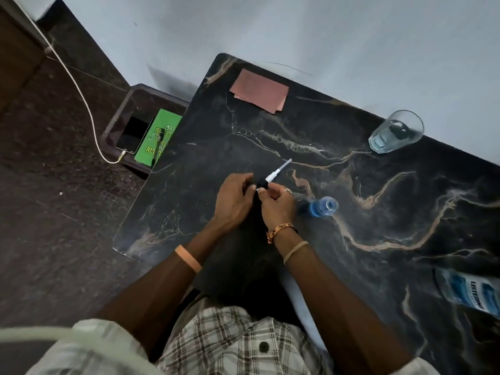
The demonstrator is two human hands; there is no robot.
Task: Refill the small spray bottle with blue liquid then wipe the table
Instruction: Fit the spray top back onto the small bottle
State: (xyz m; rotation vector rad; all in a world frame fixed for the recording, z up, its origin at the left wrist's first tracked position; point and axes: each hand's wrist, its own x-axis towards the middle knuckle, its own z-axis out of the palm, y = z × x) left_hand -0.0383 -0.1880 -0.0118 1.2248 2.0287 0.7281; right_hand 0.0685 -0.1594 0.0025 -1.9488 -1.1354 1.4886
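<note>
The small spray bottle [323,207] stands uncapped on the dark marble table [378,239], holding blue liquid, just right of my right hand. Both hands meet over the table's middle. My right hand [277,203] pinches the black spray head [263,183], whose white pump and clear dip tube [280,170] point up and away. My left hand [234,200] has its fingers curled at the same black cap; whether it grips it is hard to tell. A large bottle of blue liquid [470,292] with a blue label sits at the right edge.
A folded pink cloth [259,90] lies at the table's far corner. A clear glass [395,132] with something dark inside stands at the far right. Left of the table, a lower stand [119,115] holds a phone [134,133] on a white cable and a green booklet [158,136].
</note>
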